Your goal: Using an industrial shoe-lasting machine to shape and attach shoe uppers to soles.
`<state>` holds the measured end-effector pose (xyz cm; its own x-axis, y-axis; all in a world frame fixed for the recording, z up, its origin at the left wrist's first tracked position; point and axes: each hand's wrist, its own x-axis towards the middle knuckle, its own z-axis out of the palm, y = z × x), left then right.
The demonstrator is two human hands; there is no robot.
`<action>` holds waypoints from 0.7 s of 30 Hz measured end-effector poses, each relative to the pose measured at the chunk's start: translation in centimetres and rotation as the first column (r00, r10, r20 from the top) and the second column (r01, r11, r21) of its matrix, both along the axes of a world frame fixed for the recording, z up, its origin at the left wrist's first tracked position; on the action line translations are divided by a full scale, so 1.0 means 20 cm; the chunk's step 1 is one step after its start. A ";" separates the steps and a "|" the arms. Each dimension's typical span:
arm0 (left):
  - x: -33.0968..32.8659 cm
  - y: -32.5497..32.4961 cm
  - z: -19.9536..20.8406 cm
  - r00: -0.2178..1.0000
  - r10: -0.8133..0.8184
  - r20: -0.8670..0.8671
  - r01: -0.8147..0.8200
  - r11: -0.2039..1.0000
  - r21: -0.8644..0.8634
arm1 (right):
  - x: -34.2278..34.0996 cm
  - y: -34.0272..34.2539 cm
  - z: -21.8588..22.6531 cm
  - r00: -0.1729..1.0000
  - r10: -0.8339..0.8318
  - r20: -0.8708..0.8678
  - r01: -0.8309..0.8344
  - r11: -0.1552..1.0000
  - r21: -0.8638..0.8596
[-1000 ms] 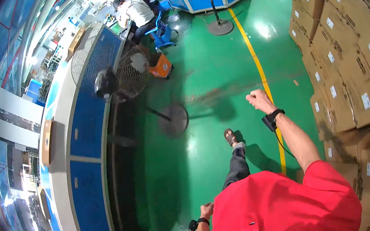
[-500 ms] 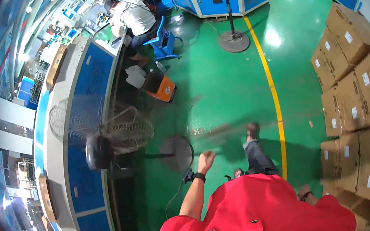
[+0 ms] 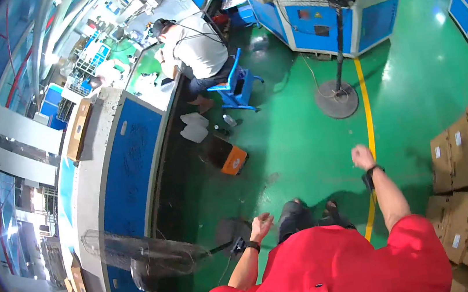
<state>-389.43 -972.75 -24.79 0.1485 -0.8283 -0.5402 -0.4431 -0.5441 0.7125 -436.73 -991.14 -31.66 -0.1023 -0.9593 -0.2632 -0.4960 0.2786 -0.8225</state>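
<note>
My left hand [image 3: 262, 225] is held low in front of me, its fingers loosely curled in with nothing seen in them. A black band [image 3: 252, 246] with a small dark device circles that wrist. The nearest thing to it is a standing fan [image 3: 160, 257] on the left, with its round dark base [image 3: 234, 233] on the floor. My right hand [image 3: 362, 156] swings forward over the yellow floor line [image 3: 369, 123], closed like a fist, nothing visible in it. Another black band [image 3: 371, 176] is on the right wrist.
Stacked cardboard boxes [image 3: 461, 147] line the right. A blue-and-white machine cabinet [image 3: 130, 153] runs along the left. Ahead are a second fan's base [image 3: 337, 99], an orange-and-black box [image 3: 233, 160], white jugs [image 3: 194, 128], and a person [image 3: 198, 48] seated on a blue chair [image 3: 237, 87].
I have walked forward: the boxes, cabinet and near fan have slid back toward me. My right hand has swung up into view; my left hand has dropped back nearer my body.
</note>
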 end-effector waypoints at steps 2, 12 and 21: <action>0.06 -0.15 -0.10 0.991 0.102 -0.082 -0.099 0.994 0.042 | 0.04 -0.60 0.29 1.000 0.003 0.026 0.001 0.993 -0.122; 0.48 -1.27 -0.52 0.998 0.063 0.014 -0.064 0.948 0.311 | 0.39 -1.43 0.10 0.932 0.253 0.258 -0.273 0.961 0.045; 0.54 -2.97 -0.34 0.971 -0.194 0.141 0.194 0.981 0.017 | 0.66 -2.06 0.16 0.973 0.007 0.229 -0.122 0.861 0.493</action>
